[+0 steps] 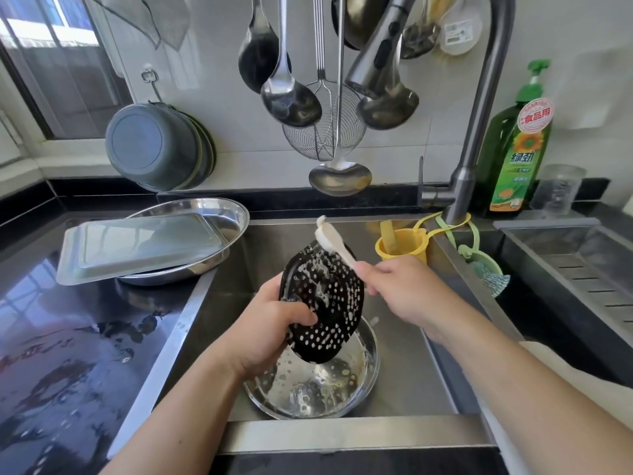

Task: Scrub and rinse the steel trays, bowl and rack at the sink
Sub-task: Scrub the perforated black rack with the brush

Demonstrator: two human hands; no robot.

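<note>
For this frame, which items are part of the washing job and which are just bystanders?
In the job: perforated rack, gripped by the left hand; brush, held in the right hand; soapy steel bowl in the sink; rectangular tray lying on the oval steel tray on the counter.

Bystanders: hanging ladles, wire skimmer, dish soap bottle, yellow cup, grey basins.

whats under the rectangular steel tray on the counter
The upside-down rectangular steel tray rests on a large round steel dish, whose rim shows behind and to its right. Whatever lies inside the dish beneath the tray is covered.
</note>
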